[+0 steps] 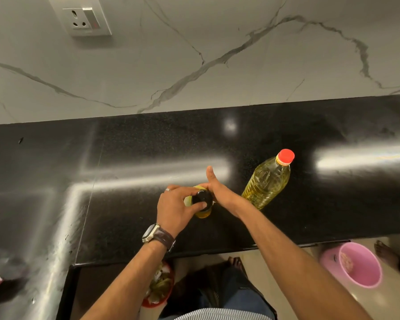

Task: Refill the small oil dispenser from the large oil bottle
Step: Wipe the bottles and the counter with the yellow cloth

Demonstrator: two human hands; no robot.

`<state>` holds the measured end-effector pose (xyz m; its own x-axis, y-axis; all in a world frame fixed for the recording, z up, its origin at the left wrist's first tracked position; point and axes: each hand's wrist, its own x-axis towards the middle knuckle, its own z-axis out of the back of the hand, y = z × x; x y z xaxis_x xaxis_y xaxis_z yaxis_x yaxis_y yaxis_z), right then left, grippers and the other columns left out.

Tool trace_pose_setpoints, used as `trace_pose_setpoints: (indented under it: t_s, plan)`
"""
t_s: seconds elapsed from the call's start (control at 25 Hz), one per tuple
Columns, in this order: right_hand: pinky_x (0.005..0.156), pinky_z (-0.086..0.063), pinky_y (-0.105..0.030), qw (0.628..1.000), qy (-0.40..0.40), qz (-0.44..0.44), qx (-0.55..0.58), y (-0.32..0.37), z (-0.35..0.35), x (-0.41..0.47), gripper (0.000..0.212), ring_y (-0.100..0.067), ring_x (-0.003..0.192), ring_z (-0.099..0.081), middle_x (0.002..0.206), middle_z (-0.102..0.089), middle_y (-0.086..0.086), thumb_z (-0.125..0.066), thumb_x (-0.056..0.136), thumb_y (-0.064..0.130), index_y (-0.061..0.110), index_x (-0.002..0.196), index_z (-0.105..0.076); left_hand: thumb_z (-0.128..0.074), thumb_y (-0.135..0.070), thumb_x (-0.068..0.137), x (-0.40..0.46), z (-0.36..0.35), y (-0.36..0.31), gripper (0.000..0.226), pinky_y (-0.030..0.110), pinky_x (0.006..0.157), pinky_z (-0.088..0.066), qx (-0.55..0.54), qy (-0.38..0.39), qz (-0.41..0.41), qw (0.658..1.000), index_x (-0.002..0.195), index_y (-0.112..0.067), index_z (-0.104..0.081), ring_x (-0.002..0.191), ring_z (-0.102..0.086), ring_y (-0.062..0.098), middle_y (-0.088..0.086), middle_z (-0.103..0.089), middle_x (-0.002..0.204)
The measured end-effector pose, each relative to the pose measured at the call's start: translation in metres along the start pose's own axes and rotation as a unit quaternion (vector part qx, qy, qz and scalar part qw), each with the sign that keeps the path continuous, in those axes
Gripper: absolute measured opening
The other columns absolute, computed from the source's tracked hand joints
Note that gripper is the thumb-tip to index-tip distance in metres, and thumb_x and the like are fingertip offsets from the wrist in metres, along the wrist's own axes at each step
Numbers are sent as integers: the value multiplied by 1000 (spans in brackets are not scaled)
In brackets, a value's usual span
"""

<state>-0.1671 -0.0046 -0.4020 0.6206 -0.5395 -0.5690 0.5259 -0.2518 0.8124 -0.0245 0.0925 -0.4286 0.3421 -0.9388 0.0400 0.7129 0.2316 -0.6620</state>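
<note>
A person stands at a black stone counter with both hands on the small oil dispenser, which sits upright near the front edge, its long axis vertical and its black cap pointing straight up. The left hand comes in from above, fingers curled around the cap, thumb pressed against its near side. The right hand wraps the dispenser's body from the right, thumb sticking up and away from it. Yellow oil shows through the dispenser's lower part below the left hand.

Just to the right, apart from the right forearm, the large oil bottle stands on the counter with its red cap still on; from this wide view it appears to lean, cap toward the wall and a little rightward. It holds pale yellow oil for most of its height.

A watch sits on the left wrist. On the floor below are a pink bucket and a red bin.
</note>
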Motion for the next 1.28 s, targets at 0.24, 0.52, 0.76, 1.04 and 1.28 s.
trace_pose_setpoints:
  t_s: [0.24,0.52,0.76,1.04,1.28]
  plan:
    - [107,-47,-35,978,-110,-9,178,-32,-33,10,89,-16,121,-65,121,-76,-3,-12,93,83,27,118,-77,-89,-43,73,-1,3,-2,35,32,82,-50,-5,-2,3,1000,107,-38,-80,101,-55,7,-23,-75,103]
    - [104,-52,-45,781,-211,-73,584,-34,-85,-13,82,-28,126,-64,135,-67,-15,-45,91,80,15,138,-63,-90,-40,74,-3,5,-5,38,29,82,-48,-8,-6,-3,1000,110,-34,-79,101,-57,8,-18,-76,105]
    - [88,-64,-44,745,-145,-75,647,-26,-62,-37,43,-37,113,-73,129,-68,-30,-56,106,30,-5,131,-59,-91,-39,73,-4,4,-4,40,36,86,-54,-14,-3,-7,1000,111,-32,-79,102,-58,9,-16,-76,108]
    - [76,-64,-31,908,-221,-104,341,-69,-55,-78,19,-25,99,-78,101,-81,-12,-75,94,12,5,111,-75,-90,-36,76,-6,5,-3,39,37,90,-52,-27,4,-15,1000,112,-31,-77,108,-59,11,-17,-73,111]
    - [83,-62,-29,908,-281,-67,305,-91,-34,-118,19,-19,98,-75,95,-81,-6,-82,87,20,8,100,-78,-87,-28,79,-10,2,-11,50,46,104,-49,-39,9,-34,999,124,-31,-66,123,-52,9,-18,-60,125]
